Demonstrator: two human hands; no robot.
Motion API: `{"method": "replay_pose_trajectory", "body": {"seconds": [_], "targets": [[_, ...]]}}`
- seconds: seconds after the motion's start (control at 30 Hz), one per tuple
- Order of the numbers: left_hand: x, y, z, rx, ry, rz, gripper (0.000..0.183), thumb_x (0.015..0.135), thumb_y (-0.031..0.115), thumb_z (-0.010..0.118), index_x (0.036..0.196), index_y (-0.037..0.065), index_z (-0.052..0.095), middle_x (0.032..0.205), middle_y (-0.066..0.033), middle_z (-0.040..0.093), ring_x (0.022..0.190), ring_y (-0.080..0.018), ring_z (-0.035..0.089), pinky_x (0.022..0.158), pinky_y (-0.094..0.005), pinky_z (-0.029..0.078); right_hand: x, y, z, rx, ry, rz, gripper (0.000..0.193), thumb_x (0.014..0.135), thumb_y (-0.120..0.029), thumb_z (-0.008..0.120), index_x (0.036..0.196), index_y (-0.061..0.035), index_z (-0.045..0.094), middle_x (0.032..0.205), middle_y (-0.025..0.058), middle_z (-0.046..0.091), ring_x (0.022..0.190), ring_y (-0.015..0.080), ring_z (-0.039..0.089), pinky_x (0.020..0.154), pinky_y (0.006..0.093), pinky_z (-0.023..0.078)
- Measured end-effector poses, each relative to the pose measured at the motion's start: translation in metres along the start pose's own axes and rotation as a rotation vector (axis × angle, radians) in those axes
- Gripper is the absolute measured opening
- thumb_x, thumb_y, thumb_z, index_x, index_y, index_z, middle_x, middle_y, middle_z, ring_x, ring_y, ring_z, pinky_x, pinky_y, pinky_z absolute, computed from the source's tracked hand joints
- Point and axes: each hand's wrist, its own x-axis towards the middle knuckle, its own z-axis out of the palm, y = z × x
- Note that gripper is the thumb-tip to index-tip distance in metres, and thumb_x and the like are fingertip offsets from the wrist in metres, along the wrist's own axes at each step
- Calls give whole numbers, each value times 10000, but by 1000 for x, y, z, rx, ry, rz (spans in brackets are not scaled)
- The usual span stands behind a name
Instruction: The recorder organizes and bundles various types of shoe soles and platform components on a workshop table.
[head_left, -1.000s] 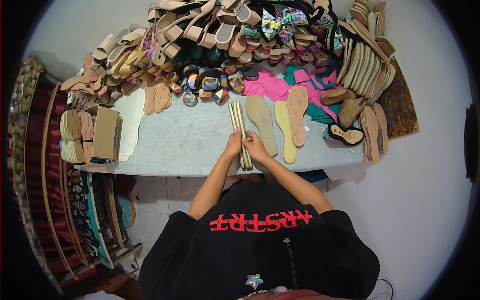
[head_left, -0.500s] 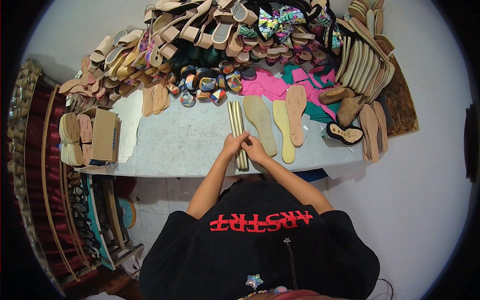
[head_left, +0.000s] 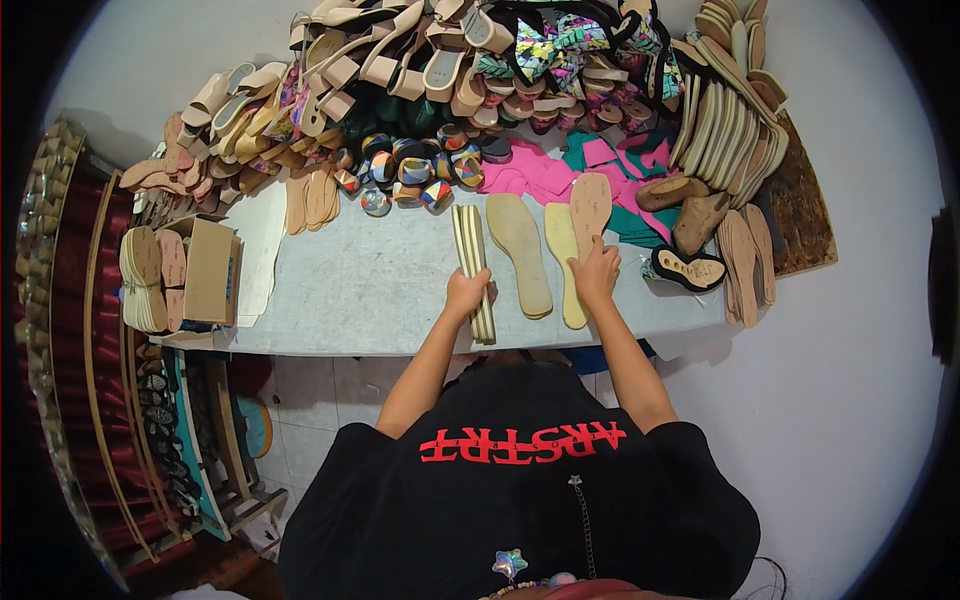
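Note:
My left hand (head_left: 467,293) is closed around a narrow stack of cream-and-dark striped sole pieces (head_left: 468,237), standing on edge on the table. My right hand (head_left: 597,272) grips the lower end of a tan insole (head_left: 591,205), thumb on one side and fingers on the other; the hand hides that end. Partly under this insole lies a pale yellow sole piece (head_left: 558,240). Between the striped stack and the yellow piece rests a wider greenish-beige sole piece (head_left: 520,255), touched by neither hand.
Sandals (head_left: 440,70) are heaped along the back. Patterned heels (head_left: 412,170) and pink fabric scraps (head_left: 535,172) lie before them. On the right are wooden shoe lasts (head_left: 700,222), a black-edged sole (head_left: 688,268) and stacked insoles (head_left: 738,260). A cardboard box (head_left: 208,270) stands left.
My right hand has left the striped stack and moved right onto the tan insole. My left hand still holds the stack. The greenish-beige piece lies slightly lower.

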Motion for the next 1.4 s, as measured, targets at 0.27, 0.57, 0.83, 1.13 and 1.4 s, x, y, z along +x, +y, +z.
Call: {"method": "replay_pose_trajectory", "body": {"seconds": [0.27, 0.57, 0.83, 1.13, 1.4], "targets": [[-2, 0, -1, -37, -11, 5, 204, 734, 169, 565, 760, -28, 519, 604, -92, 555, 479, -180, 555, 447, -310, 448, 6, 6, 0, 663, 163, -71, 310, 837, -111, 456, 1118, 19, 467, 980, 202, 561, 896, 315, 547, 764, 367, 420], [-3, 2, -3, -71, -33, -23, 253, 755, 191, 596, 798, -39, 499, 619, -97, 537, 469, -182, 545, 435, -316, 450, -21, -16, 44, 751, -139, -30, 310, 854, -69, 389, 1141, 23, 462, 913, 221, 585, 791, 286, 572, 730, 334, 437], [-6, 2, -4, -135, -32, -51, 255, 768, 189, 594, 838, -37, 498, 639, -99, 539, 471, -187, 542, 436, -319, 458, -57, -47, 20, 78, 36, -212, 468, 734, -114, 587, 1170, -25, 443, 1113, 201, 412, 1028, 366, 407, 844, 463, 360], [-4, 5, -1, -167, -55, -59, 258, 764, 184, 598, 858, -34, 496, 663, -104, 545, 494, -185, 551, 456, -308, 472, -28, -1, 21, -107, 39, 69, 584, 706, -185, 649, 1196, -17, 379, 1093, 222, 408, 1022, 377, 412, 849, 448, 371], [-1, -1, -4, -154, -51, -44, 257, 760, 184, 605, 832, -40, 503, 648, -104, 544, 475, -184, 548, 441, -310, 466, -36, -72, 14, 228, 104, -237, 591, 708, -186, 655, 1190, -1, 367, 1057, 219, 400, 998, 386, 404, 846, 451, 374]]}}
